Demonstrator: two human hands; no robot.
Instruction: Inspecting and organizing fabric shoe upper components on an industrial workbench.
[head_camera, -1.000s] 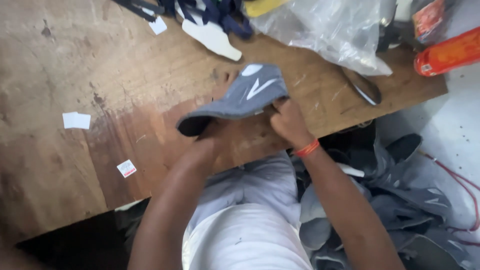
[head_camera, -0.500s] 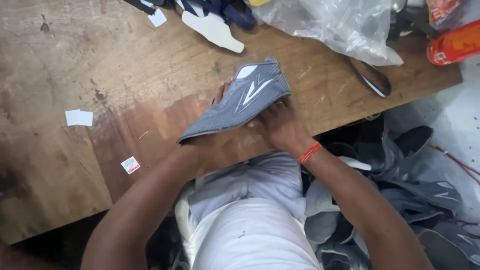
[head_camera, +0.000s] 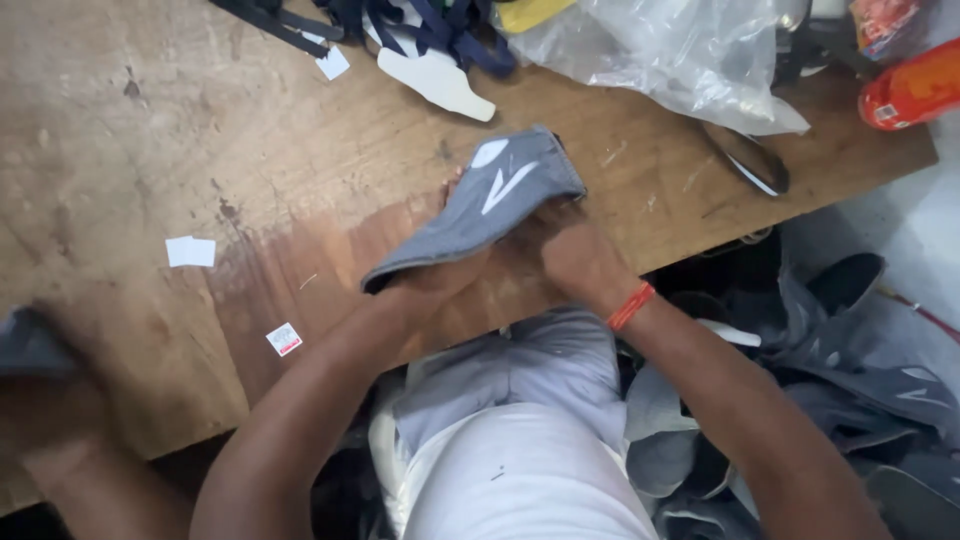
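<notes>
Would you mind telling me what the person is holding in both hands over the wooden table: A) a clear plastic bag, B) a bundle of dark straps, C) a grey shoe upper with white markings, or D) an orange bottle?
C: the left hand and the right hand both grip the grey shoe upper with white markings, above the wooden table.

A grey fabric shoe upper (head_camera: 480, 215) with white stripe markings is held flat and slanted between both hands, its marked end raised away from them, its dark-edged end lowest by the left hand (head_camera: 430, 285).
</notes>
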